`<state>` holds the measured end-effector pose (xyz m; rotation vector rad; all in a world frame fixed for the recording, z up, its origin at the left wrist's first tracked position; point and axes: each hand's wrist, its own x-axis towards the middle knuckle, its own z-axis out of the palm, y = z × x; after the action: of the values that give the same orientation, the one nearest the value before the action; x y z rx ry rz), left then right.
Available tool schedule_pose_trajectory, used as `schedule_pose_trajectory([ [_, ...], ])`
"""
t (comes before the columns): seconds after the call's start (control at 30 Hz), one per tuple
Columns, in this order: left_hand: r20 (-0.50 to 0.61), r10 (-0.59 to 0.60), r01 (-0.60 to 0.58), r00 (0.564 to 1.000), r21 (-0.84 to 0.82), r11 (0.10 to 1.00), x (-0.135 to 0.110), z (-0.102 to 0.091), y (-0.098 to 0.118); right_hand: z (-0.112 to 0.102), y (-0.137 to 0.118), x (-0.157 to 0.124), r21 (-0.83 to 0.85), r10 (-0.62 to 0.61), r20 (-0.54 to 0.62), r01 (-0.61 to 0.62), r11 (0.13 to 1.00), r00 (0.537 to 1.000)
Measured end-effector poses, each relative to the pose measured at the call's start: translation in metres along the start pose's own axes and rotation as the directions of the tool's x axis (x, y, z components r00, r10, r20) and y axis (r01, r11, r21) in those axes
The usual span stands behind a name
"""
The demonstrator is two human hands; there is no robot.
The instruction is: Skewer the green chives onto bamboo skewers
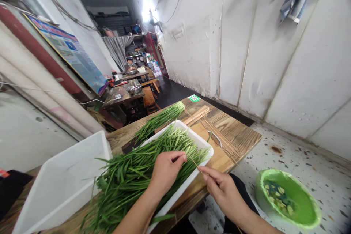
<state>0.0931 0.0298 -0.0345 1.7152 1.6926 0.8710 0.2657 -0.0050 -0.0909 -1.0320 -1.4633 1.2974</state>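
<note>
A thin bamboo skewer (194,161) slants across the near right rim of a white tray (206,147), pinched by my right hand (223,190). My left hand (167,172) is closed in a pinch at the skewer's far end, over the pale stem ends. What lies between those fingertips is too small to make out. Long green garlic chives (131,168) heap up in the tray, their leaves hanging over its left side. Beyond the tray lies another bundle of chives (161,119). Loose skewers (221,135) are spread on the wooden table (246,135).
At left stands a second white tray (68,179). A wooden cutting board (219,159) sits partly under the chive tray. On the floor at right is a green basin (304,204) with pale pieces inside. Farther back, a person (130,66) sits among tables.
</note>
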Motion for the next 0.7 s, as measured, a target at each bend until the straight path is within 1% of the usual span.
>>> schedule_pose_trajectory([
  [0.07, 0.006, 0.010, -0.010, 1.000, 0.010, 1.000, -0.002, 0.003, 0.004, 0.001, 0.000, 0.002, 0.006, 0.000, -0.013, 0.000, 1.000, 1.000],
  [0.13, 0.054, 0.044, -0.045, 0.998, 0.019, 0.999, -0.006, 0.007, 0.010, 0.001, -0.002, 0.007, -0.015, -0.024, -0.020, 0.023, 1.000, 1.000],
  [0.2, 0.137, 0.121, -0.130, 0.983, 0.056, 0.990, -0.011, 0.009, 0.016, 0.001, -0.006, 0.012, -0.045, -0.055, -0.022, 0.054, 0.998, 0.998],
  [0.27, 0.218, 0.212, -0.239, 0.953, 0.106, 0.965, -0.013, 0.008, 0.019, 0.000, -0.009, 0.018, -0.057, -0.068, -0.024, 0.066, 0.996, 0.997],
  [0.3, 0.235, 0.243, -0.279, 0.941, 0.133, 0.951, -0.013, 0.005, 0.020, 0.000, -0.008, 0.020, -0.054, -0.066, -0.027, 0.065, 0.996, 0.997],
  [0.33, 0.223, 0.255, -0.295, 0.941, 0.168, 0.941, -0.012, 0.001, 0.020, -0.001, -0.007, 0.021, -0.046, -0.060, -0.034, 0.058, 0.997, 0.998],
  [0.37, 0.177, 0.248, -0.283, 0.952, 0.212, 0.935, -0.010, -0.003, 0.019, -0.001, -0.006, 0.022, -0.032, -0.050, -0.039, 0.049, 0.998, 0.998],
  [0.43, 0.040, 0.207, -0.209, 0.978, 0.322, 0.923, -0.005, -0.011, 0.017, -0.002, -0.001, 0.021, 0.020, -0.019, -0.043, 0.019, 1.000, 0.999],
  [0.47, -0.008, 0.189, -0.172, 0.982, 0.374, 0.911, -0.002, -0.014, 0.016, -0.003, 0.001, 0.019, 0.058, 0.000, -0.034, 0.002, 0.998, 0.999],
  [0.5, -0.017, 0.177, -0.154, 0.984, 0.418, 0.895, 0.002, -0.014, 0.015, -0.003, 0.003, 0.018, 0.102, 0.017, -0.018, -0.015, 0.995, 1.000],
  [0.53, 0.013, 0.169, -0.157, 0.985, 0.455, 0.876, 0.005, -0.013, 0.015, -0.004, 0.005, 0.016, 0.149, 0.032, 0.004, -0.032, 0.988, 0.999],
  [0.57, 0.068, 0.162, -0.174, 0.984, 0.487, 0.856, 0.009, -0.009, 0.014, -0.005, 0.006, 0.014, 0.195, 0.041, 0.026, -0.045, 0.980, 0.999],
  [0.63, 0.155, 0.142, -0.205, 0.978, 0.554, 0.807, 0.015, 0.000, 0.013, -0.006, 0.007, 0.012, 0.271, 0.048, 0.051, -0.060, 0.961, 0.998],
  [0.7, 0.160, 0.138, -0.209, 0.977, 0.626, 0.751, 0.019, 0.009, 0.013, -0.008, 0.006, 0.011, 0.304, 0.053, 0.054, -0.067, 0.950, 0.997],
])
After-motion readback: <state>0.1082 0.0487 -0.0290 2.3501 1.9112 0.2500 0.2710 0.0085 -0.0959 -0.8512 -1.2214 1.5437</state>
